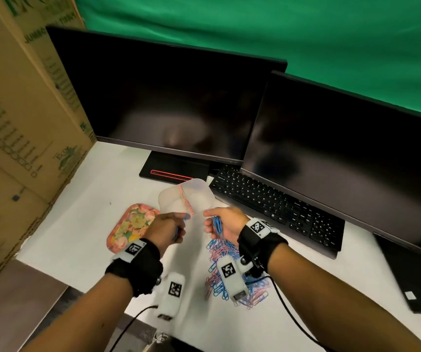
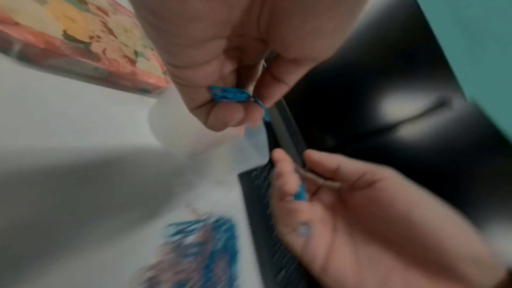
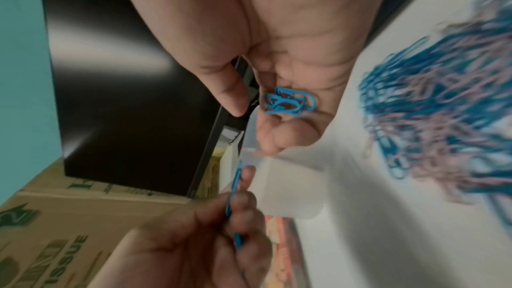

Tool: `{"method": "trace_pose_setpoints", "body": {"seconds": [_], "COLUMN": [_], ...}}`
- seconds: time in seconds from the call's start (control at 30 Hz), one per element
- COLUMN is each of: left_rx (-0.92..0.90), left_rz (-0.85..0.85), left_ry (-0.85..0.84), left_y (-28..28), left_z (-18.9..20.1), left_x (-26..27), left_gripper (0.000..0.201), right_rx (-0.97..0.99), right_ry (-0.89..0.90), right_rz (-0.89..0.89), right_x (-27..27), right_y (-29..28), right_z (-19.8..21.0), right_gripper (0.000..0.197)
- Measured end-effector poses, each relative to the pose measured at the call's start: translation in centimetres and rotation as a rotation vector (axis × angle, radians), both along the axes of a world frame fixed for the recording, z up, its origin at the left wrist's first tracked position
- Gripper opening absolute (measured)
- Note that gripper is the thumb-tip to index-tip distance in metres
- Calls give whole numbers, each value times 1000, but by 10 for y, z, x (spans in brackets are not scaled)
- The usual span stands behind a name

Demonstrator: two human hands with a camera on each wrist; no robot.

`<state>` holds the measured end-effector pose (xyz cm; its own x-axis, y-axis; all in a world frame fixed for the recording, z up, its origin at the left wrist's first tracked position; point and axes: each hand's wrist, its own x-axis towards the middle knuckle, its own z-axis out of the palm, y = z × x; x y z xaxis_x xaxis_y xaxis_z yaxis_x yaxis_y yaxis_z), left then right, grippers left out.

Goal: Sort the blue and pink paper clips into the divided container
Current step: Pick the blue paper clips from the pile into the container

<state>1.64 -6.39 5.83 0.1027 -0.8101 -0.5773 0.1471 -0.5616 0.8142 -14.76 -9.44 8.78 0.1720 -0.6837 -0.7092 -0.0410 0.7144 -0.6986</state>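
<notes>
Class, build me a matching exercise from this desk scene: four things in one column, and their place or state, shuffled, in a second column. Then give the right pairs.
Column one:
1. left hand
2. right hand
3. mixed clip pile
4. divided container

Column two:
A. lies loose on the white desk, blue and pink together
B. holds a bunch of blue clips in the palm
C. pinches blue clips at the fingertips
D. translucent, with pink clips in it, beside the floral tray

Pairs: 1-C, 2-B, 3-A, 4-D
</notes>
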Motion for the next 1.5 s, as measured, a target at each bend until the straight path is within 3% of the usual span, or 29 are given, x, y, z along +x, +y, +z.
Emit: {"method": "trace_pose_setpoints", "body": {"seconds": [0.13, 0.3, 0.43, 0.57, 0.63, 0.77, 0.9, 1.07, 1.23, 1.5], "left_rx": [-5, 57, 58, -26, -99, -234, -294, -242, -222, -212], "left_rz": [191, 269, 260, 175, 151, -141, -513, -894, -934, -893], "left_ry": [162, 178, 69, -73, -126, -306, -612, -818, -964, -1124], "left_y": [-19, -34, -39, -38, -32, -7, 20, 48, 47, 44], "left_z": [20, 29, 32, 27, 25, 13, -25, -56, -67, -57], "left_x": [19, 25, 23, 23, 18, -5, -27, -65, -77, -69], "left_gripper": [19, 14, 17, 25, 21, 21, 24, 3, 14, 18], "right_rx": [-16, -49, -116, -150, -147, -180, -378, -475, -535, -561], "right_ry": [-18, 4, 9, 66, 115, 249, 671, 750, 829, 879], "right_rz": [47, 52, 18, 18, 27, 32, 278, 471, 613, 593], "right_x": [41, 73, 63, 26, -1, -65, -105, -108, -94, -102], "right_y": [-24, -39, -40, -32, -23, 9, 53, 101, 117, 113], "right_z": [18, 27, 22, 14, 7, -18, -54, -79, -88, -95], "right_gripper": [16, 12, 20, 7, 17, 16, 20, 10, 16, 25]}}
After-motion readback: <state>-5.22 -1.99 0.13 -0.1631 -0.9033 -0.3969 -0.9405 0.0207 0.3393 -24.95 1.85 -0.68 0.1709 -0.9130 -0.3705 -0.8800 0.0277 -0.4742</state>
